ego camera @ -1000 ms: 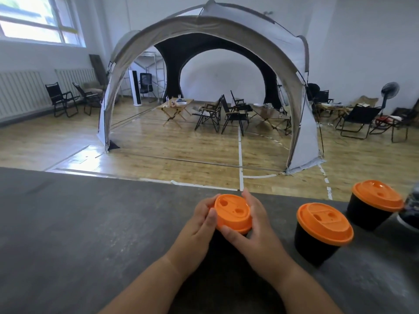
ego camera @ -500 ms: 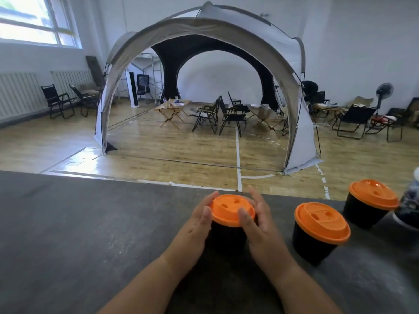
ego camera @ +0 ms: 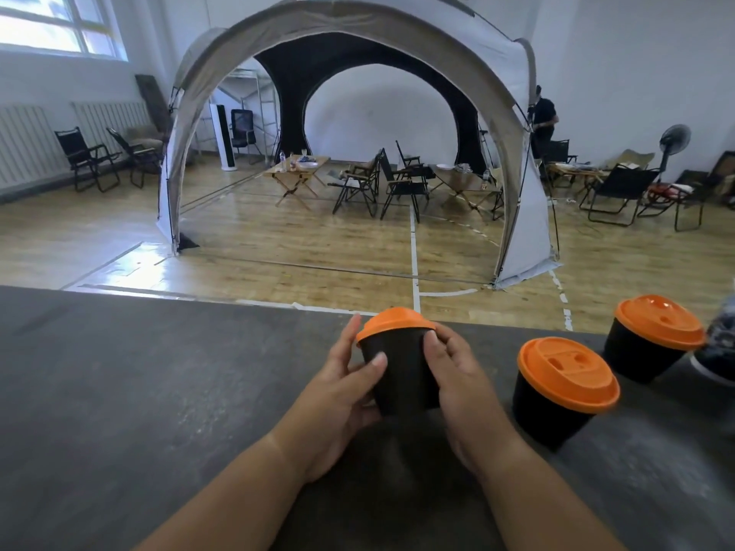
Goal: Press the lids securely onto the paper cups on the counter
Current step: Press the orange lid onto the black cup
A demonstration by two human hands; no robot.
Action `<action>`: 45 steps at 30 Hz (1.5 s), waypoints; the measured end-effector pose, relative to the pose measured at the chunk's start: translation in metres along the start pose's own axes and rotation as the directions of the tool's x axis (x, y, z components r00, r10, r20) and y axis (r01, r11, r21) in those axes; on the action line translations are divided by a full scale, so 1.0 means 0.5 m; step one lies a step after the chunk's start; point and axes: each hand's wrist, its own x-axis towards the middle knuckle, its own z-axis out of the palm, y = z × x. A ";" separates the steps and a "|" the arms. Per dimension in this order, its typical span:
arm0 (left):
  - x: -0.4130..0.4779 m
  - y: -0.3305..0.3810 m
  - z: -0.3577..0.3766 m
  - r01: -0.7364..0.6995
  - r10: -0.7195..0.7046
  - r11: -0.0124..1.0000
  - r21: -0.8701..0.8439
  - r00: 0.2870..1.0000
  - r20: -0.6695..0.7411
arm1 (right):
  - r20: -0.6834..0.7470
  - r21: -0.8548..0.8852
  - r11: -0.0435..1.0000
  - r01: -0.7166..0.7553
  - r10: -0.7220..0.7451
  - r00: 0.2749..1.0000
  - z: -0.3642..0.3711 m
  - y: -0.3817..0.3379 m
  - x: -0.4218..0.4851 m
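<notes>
As left hand (ego camera: pixel 338 395) and right hand (ego camera: pixel 463 377) clasp the cup (ego camera: pixel 401 375) near the far edge, counter (ego camera: pixel 139 391) spreads leftward.

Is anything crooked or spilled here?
Only the cup held between the left hand and right hand is tilted away, lid on. Nothing looks spilled; the nearer cup and farther cup stand lidded.

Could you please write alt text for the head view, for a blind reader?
The left hand and right hand grip a black paper cup with an orange lid at a dark counter; two more lidded cups stand to its right. Beyond stands a dome tent with folding chairs.
</notes>
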 end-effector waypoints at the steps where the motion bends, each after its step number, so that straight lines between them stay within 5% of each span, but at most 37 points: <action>1: 0.001 -0.001 -0.002 -0.013 0.013 1.000 0.017 1.000 -0.021 | 0.011 0.027 1.000 -0.013 0.013 1.000 0.000 -0.001 0.000; 6: -0.001 0.002 -0.008 -0.050 0.066 0.980 0.191 0.995 -0.078 | 0.052 -0.021 0.999 0.050 -0.049 0.997 -0.009 -0.013 -0.006; 10: 0.000 0.007 0.001 -0.001 0.002 0.999 0.032 1.000 -0.018 | 0.002 0.059 0.997 0.049 -0.049 0.999 -0.009 -0.012 0.001; 13: 0.002 0.005 0.001 -0.034 0.038 0.997 0.072 0.998 -0.054 | 0.049 0.097 0.995 -0.023 0.019 0.999 -0.008 -0.006 0.004; 18: -0.002 0.008 0.001 -0.032 0.048 0.987 0.155 0.993 -0.105 | 0.047 -0.021 0.998 0.053 -0.052 0.998 -0.005 -0.013 -0.010; 22: -0.003 0.012 0.002 0.025 -0.023 0.997 0.068 0.999 -0.044 | 0.056 0.141 0.989 -0.046 0.039 0.998 -0.006 -0.006 -0.001; 25: -0.008 0.013 0.003 -0.007 0.020 0.990 0.140 0.995 -0.094 | 0.105 0.138 0.987 -0.083 0.069 0.992 -0.005 -0.006 -0.004; 29: -0.008 0.009 -0.001 -0.052 0.094 0.957 0.286 0.986 -0.134 | 0.058 0.003 0.999 0.042 -0.042 0.997 -0.003 -0.015 -0.012; 34: -0.005 0.007 0.003 -0.010 0.019 0.997 0.082 0.994 -0.106 | 0.097 0.155 0.986 -0.053 0.039 0.995 -0.004 -0.011 -0.008; 40: -0.009 0.008 0.002 -0.057 0.088 0.974 0.221 0.987 -0.134 | 0.025 0.006 0.999 0.048 -0.048 0.999 -0.003 -0.006 -0.008; 45: -0.009 0.011 0.003 -0.074 0.123 0.953 0.293 0.981 -0.151 | 0.023 0.121 0.992 -0.031 0.028 0.999 -0.014 -0.005 0.007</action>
